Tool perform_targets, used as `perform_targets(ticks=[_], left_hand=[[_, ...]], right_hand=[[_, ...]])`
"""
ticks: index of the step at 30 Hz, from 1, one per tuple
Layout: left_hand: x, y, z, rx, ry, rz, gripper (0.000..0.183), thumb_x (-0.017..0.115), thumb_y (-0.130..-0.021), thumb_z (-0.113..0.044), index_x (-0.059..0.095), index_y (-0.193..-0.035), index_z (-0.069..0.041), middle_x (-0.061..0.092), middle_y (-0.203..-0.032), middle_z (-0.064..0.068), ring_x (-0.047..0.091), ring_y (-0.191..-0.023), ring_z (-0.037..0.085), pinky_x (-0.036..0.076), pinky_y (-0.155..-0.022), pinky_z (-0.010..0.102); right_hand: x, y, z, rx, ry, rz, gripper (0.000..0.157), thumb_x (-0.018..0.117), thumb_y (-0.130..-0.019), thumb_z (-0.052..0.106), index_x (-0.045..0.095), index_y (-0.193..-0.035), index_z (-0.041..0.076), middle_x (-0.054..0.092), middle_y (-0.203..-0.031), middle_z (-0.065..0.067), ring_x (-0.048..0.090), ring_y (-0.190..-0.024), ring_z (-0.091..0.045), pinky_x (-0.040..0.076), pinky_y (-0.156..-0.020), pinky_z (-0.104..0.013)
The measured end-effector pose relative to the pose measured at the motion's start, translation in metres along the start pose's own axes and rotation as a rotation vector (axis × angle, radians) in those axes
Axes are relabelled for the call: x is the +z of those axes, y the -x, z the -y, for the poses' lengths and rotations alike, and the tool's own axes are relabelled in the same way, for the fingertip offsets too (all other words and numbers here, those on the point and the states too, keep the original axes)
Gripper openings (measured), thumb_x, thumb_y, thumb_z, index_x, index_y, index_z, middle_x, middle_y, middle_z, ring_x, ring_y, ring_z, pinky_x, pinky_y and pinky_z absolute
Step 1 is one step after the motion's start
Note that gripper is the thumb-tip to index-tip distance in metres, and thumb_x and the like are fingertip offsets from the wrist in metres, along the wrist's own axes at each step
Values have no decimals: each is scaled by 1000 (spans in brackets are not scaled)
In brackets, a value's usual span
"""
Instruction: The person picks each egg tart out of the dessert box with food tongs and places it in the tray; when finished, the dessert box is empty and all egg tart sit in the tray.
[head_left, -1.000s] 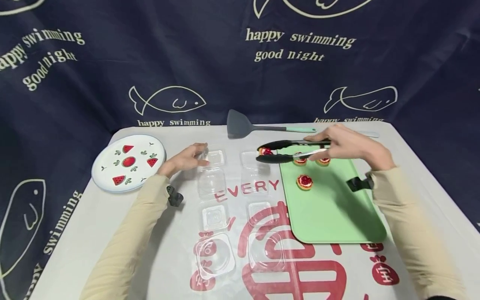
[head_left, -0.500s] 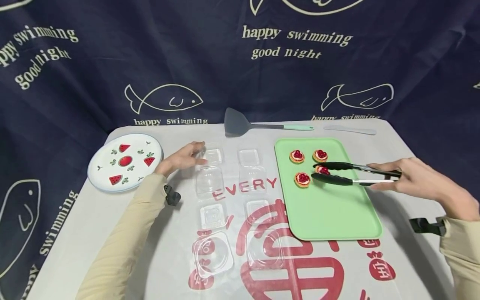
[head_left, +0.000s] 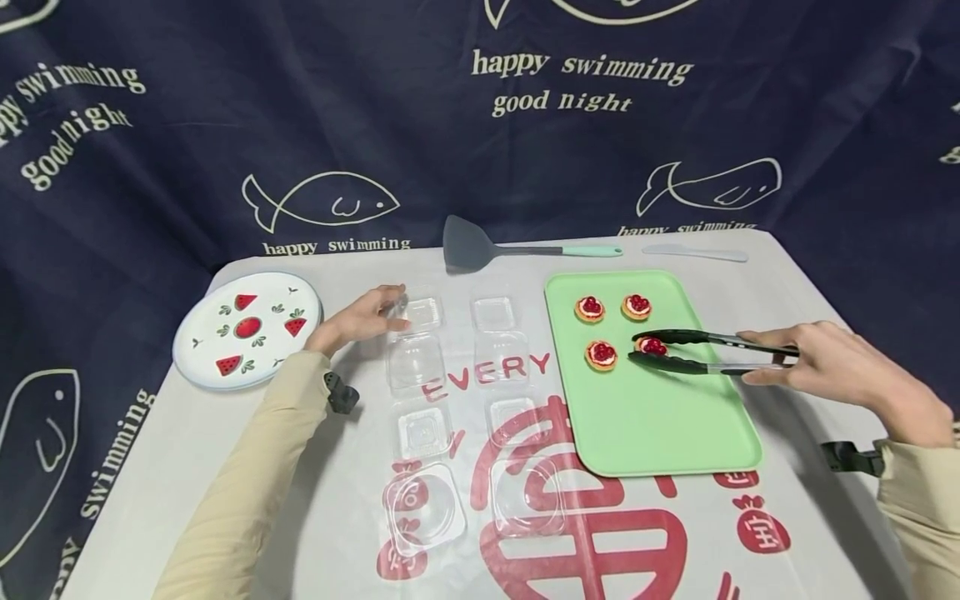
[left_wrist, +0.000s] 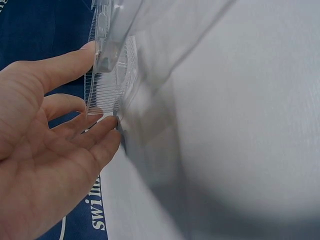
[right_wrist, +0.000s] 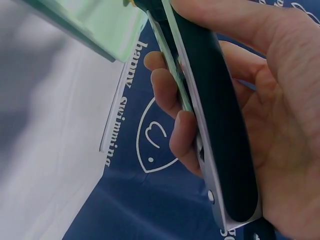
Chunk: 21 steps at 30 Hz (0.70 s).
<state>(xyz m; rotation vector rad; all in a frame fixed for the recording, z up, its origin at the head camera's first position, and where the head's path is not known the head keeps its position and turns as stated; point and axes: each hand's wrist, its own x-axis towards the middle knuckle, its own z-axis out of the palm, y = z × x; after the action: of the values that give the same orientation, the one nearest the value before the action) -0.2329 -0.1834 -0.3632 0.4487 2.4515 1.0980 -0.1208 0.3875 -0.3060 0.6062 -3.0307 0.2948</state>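
Note:
My right hand [head_left: 847,367] grips black-and-metal kitchen tongs [head_left: 671,365], its fingers curled round the handle [right_wrist: 215,115]. Between the tong tips, over the green tray [head_left: 660,433], is a small fruit tart [head_left: 651,346] with a red topping. Three similar tarts, among them a front-left tart [head_left: 602,356], sit on the tray. At the far left container, my left hand [head_left: 360,318] holds the side of a clear plastic box [head_left: 422,312]. In the left wrist view, the thumb and fingers meet the box's ribbed wall [left_wrist: 102,97].
More clear boxes stand in two columns, including a far-right box [head_left: 495,314] and a near-left box [head_left: 426,508]. A white plate [head_left: 202,358] with watermelon pictures lies left. A spatula [head_left: 471,246] and a pale knife [head_left: 693,252] lie along the back edge.
My right hand moved right with the tongs and the tart between their tips, from beside the far-right box to over the tray. My left hand stayed at its box.

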Motion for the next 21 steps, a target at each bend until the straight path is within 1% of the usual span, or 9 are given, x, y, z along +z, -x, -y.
perform_targets(ticks=[4,8,10,11,14,15,17,18,21], left_hand=[[0,-1,1,7,-5,-2,71,62,-92,-8,23,-146,17,16,-156,31,13,-145,43,15,-120,50],[0,-2,2,9,-17,-5,72,63,-91,-8,23,-146,17,18,-156,31,14,-145,43,13,-120,51],[0,-2,2,3,-17,-9,72,63,-91,-8,23,-146,16,18,-156,30,15,-146,42,12,-121,50],[0,-2,1,2,-18,-11,72,63,-91,-7,23,-146,16,19,-156,30,15,-146,42,12,-121,50],[0,-2,1,1,-7,-17,72,63,-90,-6,23,-146,15,20,-155,30,18,-144,43,14,-120,51],[0,-2,1,2,-5,-19,71,63,-90,-6,24,-146,15,20,-155,31,19,-144,44,15,-120,51],[0,-1,1,6,6,-23,71,63,-90,-5,24,-146,15,21,-155,31,21,-143,45,16,-120,51],[1,-2,1,8,14,-22,71,63,-90,-5,24,-146,16,21,-154,32,21,-142,46,17,-119,51],[1,-3,2,7,43,-20,72,63,-89,-3,24,-146,16,21,-154,32,21,-143,46,18,-120,50]], right_hand=[[0,5,-3,32,-3,3,63,89,-66,36,71,-117,5,72,-105,-16,56,-78,0,39,-57,-17],[-5,17,-12,116,-43,2,68,88,-68,35,66,-124,5,70,-81,-1,48,-67,3,33,-54,-19],[-8,23,-20,175,-70,0,69,87,-70,34,63,-128,5,63,-74,9,43,-63,1,30,-53,-19],[-9,24,-25,216,-84,6,71,86,-72,35,60,-131,4,61,-73,8,46,-65,-4,32,-55,-21],[-8,26,-36,352,-112,25,80,79,-79,42,49,-140,-1,68,-96,-16,57,-88,-29,44,-71,-37],[-6,26,-40,403,-126,38,85,75,-81,45,43,-143,-3,65,-110,-25,55,-99,-40,45,-76,-46],[0,24,-44,505,-146,53,93,69,-85,52,33,-146,-8,49,-123,-43,41,-110,-61,38,-80,-64],[4,24,-46,547,-160,50,93,66,-86,55,33,-145,-9,45,-124,-46,38,-111,-63,37,-81,-67],[16,22,-51,656,-190,43,86,61,-87,60,43,-135,-9,53,-113,-41,44,-104,-60,41,-75,-64]])
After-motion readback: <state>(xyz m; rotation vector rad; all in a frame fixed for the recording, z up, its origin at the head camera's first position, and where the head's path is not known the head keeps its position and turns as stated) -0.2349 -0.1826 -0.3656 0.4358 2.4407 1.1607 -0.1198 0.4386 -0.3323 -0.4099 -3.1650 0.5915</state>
